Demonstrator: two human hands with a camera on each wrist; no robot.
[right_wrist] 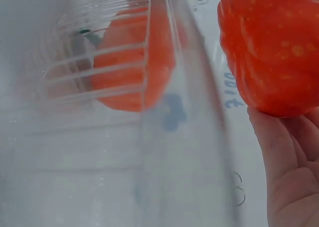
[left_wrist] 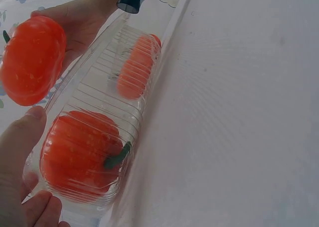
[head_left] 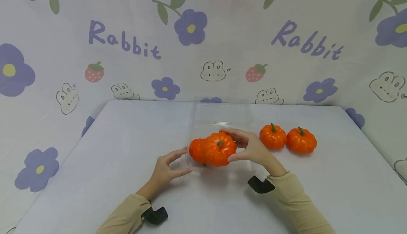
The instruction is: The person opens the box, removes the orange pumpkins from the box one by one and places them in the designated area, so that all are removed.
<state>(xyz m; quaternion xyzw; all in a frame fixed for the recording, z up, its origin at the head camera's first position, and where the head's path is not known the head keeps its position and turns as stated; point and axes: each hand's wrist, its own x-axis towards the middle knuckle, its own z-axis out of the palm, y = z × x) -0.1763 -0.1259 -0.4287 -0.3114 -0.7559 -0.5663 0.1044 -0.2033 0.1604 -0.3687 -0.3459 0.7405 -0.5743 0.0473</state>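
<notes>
My right hand (head_left: 255,151) grips a small orange toy pumpkin (head_left: 222,151) with a green stem, thumb on its near side and fingers behind. This pumpkin is held above a clear plastic clamshell box (left_wrist: 94,95), whose lid (head_left: 219,113) lies folded back toward the wall. Inside the box's left end sits another orange pumpkin (left_wrist: 82,155), its stem toward the near wall. In the head view the held pumpkin partly covers it. At that left end my left hand (head_left: 163,172) holds the box between thumb and fingers; in the left wrist view its fingertips (left_wrist: 45,207) touch the ribbed plastic.
Two more orange pumpkins, one nearer the box (head_left: 272,136) and one farther right (head_left: 302,140), stand side by side on the white table (head_left: 111,149). A patterned cloth (head_left: 229,39) hangs behind the table. Dark wrist devices (head_left: 261,184) are on both sleeves.
</notes>
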